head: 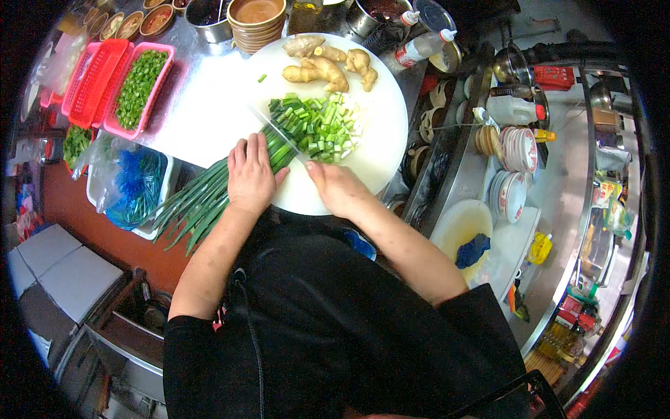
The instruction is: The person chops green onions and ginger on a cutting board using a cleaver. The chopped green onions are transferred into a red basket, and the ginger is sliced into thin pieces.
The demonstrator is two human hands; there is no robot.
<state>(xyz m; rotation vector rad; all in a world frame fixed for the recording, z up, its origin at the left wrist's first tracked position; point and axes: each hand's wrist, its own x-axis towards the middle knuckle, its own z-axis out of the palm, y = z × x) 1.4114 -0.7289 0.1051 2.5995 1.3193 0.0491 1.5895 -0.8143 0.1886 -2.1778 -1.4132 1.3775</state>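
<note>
On a round white cutting board (377,152) my left hand (254,173) presses on a bundle of green onions (201,194), whose long green tops hang over the board's edge. My right hand (335,186) grips a kitchen knife (277,131), its blade lying across the bundle just ahead of my left fingers. The knife's handle is hidden in my fist. Beyond the blade lies a heap of chopped green onion (324,125), green on the near side and paler to the right. Several pieces of ginger root (316,70) rest at the board's far edge.
Left of the board stands a pink basket of chopped greens (138,89) beside a red basket (99,78). Stacked brown bowls (256,23) and a squeeze bottle (424,48) are behind. Below left, a white tub (94,180) holds plastic bags. Stacked plates (507,194) stand on the right counter.
</note>
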